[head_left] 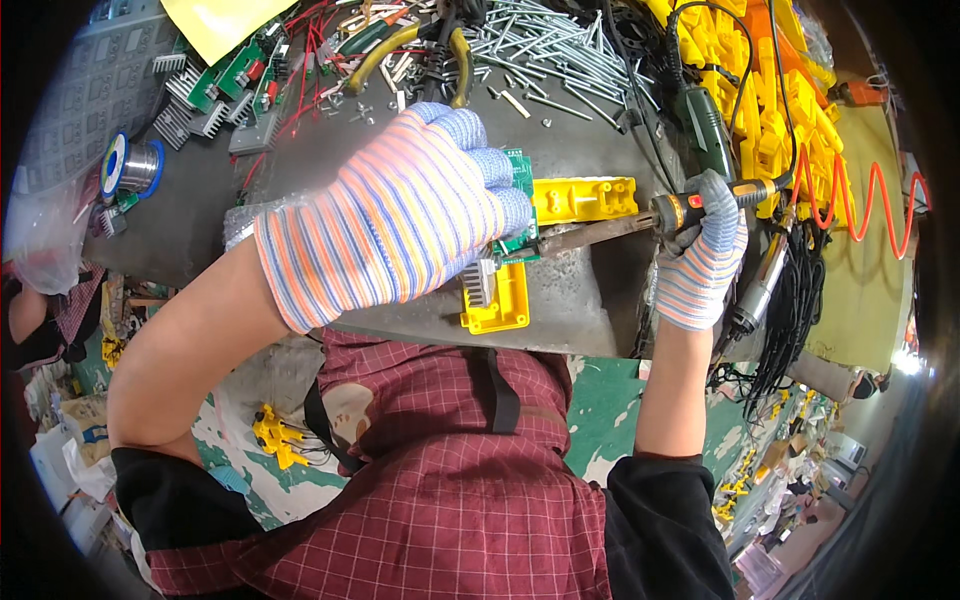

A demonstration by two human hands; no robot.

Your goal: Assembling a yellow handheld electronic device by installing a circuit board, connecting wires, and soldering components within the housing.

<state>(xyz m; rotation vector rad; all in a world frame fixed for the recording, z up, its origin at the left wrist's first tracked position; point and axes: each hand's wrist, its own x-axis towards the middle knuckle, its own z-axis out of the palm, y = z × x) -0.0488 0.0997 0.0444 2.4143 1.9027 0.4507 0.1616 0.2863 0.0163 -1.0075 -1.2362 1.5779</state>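
Observation:
My left hand [400,215], in a striped knit glove, is closed on a green circuit board [523,172]; its fingertips and part of the board are hidden. A finned metal heat sink [481,284] shows below the fingers, over a yellow plastic shell [512,310]. Another yellow shell [588,200] lies behind, open side up. My gloved right hand [705,255] grips a soldering iron [672,212] by its dark and orange handle. The iron slants left, with its tip at the board's lower edge; whether they touch, I cannot tell.
Long screws [550,50] and pliers [462,65] lie at the back. Circuit boards with heat sinks [215,85] and a solder spool [133,165] are at left. At right are piled yellow shells [815,125], an electric screwdriver [765,285], a red coiled hose [880,190] and black cables [795,310].

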